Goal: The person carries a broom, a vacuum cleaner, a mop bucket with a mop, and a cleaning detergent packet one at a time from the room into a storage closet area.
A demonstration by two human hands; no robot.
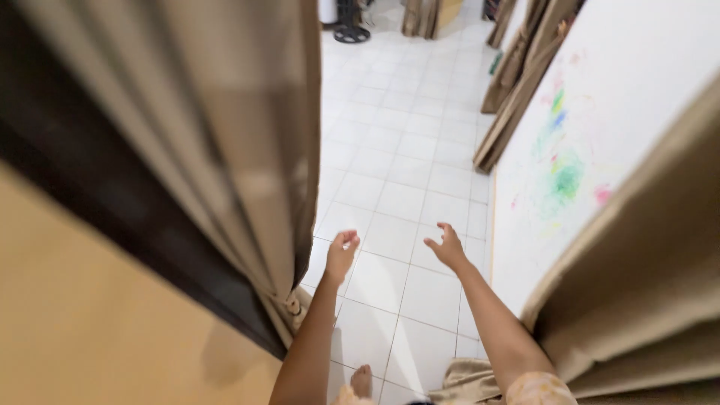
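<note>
My left hand [341,253] is stretched forward over the white tiled floor [405,150], fingers loosely curled, holding nothing. It is close to the edge of a beige curtain [247,135] hanging on the left, apart from it. My right hand [448,246] is also out in front with fingers spread and empty, near a white wall [600,112] marked with green, blue and pink scribbles. A bare foot [362,381] shows on the tiles below my arms.
A second beige curtain [645,285] hangs at the right. A dark door frame [112,210] and tan wall stand at the left. More curtains [517,82] line the right side of the hallway, and a black fan base [351,33] stands far ahead.
</note>
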